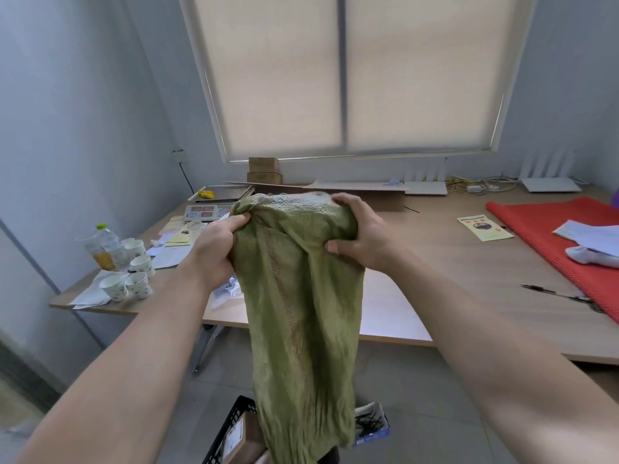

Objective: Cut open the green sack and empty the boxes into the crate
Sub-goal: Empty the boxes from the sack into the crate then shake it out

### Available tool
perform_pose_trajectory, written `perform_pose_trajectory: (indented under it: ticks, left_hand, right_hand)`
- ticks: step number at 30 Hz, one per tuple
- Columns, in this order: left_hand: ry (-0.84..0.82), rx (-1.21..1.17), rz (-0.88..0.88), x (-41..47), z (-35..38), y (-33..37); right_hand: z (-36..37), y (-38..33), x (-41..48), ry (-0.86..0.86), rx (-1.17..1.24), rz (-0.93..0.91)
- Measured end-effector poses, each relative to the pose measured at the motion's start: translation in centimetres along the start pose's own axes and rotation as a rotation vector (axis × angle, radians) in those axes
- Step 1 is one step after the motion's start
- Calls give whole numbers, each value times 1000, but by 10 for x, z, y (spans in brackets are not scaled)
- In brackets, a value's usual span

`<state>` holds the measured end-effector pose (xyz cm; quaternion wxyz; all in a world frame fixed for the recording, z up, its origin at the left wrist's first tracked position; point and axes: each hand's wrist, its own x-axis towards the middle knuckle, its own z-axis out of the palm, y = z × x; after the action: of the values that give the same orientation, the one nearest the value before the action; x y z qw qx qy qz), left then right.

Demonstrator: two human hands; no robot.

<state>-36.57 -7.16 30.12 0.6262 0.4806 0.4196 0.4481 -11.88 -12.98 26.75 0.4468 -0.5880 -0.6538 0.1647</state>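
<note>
— Above the desk's (452,262) front edge, what was held up?
— Green sack (301,296). It was held by its bunched top end, and the limp body was left hanging down past the desk edge.
— Fingers?
— Left hand (214,249) was clamped on the top-left bunch, fingers curled into the fabric. Right hand (361,236) was clamped on the top-right, fingers wrapped over, thumb pressed in from below.
— Crate?
— Black crate (227,430) was seen on the floor in front of the desk, under the sack's lower end. One brown box (241,433) was seen inside; more could not be told.
— Else on the desk?
— Paper cups (134,272) were noted at its left end, scale (214,202) at back left, red mat (569,242) on its right.
</note>
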Motion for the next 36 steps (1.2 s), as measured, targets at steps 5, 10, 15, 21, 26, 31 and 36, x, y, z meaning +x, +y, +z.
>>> perform_pose_trajectory:
  ticks: [5, 10, 15, 21, 26, 31, 36]
  left_hand:
    - [-8, 15, 0, -3, -2, -2]
    - [22, 61, 49, 3, -8, -5]
    - [-173, 9, 151, 1, -15, -6]
    - [-182, 257, 261, -3, -11, -7]
    - [-6, 271, 215, -1, -12, -7]
    - [21, 133, 60, -2, -11, -8]
    - [10, 16, -45, 0, -12, -4]
  right_hand:
    - [4, 4, -3, 65, 420, 129]
    - [13, 2, -2, 168, 670, 246]
    - [15, 2, 5, 304, 389, 260]
    - [5, 1, 6, 323, 483, 309]
    - [-9, -2, -5, 198, 714, 175]
    - [-18, -11, -14, -5, 456, 13]
    - [-21, -14, -21, -115, 140, -58]
